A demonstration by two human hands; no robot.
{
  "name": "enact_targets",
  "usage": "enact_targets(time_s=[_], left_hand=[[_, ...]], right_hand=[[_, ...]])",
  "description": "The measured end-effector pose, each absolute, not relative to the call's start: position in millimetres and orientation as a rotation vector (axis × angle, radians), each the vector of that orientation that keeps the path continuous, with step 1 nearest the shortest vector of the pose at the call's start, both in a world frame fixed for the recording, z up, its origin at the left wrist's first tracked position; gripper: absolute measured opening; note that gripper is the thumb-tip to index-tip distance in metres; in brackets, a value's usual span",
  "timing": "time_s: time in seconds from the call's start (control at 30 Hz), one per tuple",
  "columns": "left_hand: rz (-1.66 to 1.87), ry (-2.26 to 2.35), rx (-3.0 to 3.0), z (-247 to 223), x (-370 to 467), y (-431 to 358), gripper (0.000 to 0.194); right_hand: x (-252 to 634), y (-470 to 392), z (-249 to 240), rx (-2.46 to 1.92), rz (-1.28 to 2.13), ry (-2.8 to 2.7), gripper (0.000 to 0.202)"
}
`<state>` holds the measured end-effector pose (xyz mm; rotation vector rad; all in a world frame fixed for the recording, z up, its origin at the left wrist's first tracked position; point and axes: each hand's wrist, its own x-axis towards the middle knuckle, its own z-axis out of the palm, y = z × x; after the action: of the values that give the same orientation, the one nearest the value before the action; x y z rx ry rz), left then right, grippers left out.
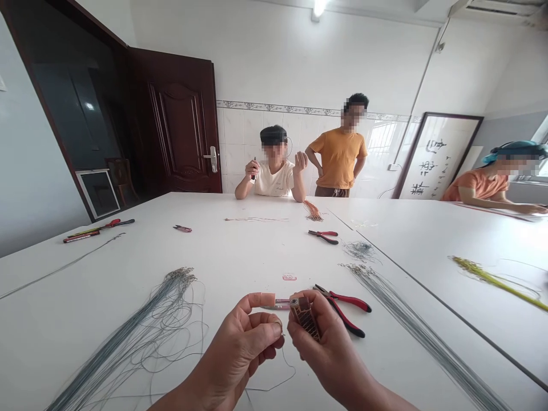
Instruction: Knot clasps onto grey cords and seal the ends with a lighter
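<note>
Head view: above the worktop (240, 251), toward its near edge, the left hand (250, 339) grips a thin grey cord (295, 370) while the right hand (325, 337) clasps what looks like a lighter (305, 321), best kept steady.

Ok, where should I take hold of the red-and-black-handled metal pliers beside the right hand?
Grip the pliers by both handles, likely from the right: they splay that way, while the jaws point left, just beyond the right hand.

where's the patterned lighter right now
In the head view, the patterned lighter is in the right hand, just right of the left hand and left of the nearer red-handled pliers.
</note>
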<state>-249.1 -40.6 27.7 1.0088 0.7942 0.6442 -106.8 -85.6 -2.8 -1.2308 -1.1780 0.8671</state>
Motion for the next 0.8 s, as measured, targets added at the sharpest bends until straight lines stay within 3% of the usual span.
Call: enact_targets(time_s=[0.8], left_hand=[[0.621,0.803,1.048,22.2,-250.0,-41.1,0.028]], right_hand=[[-102.8,-76.3,-21.0,-1.309,0.842,-1.186,0.006]])
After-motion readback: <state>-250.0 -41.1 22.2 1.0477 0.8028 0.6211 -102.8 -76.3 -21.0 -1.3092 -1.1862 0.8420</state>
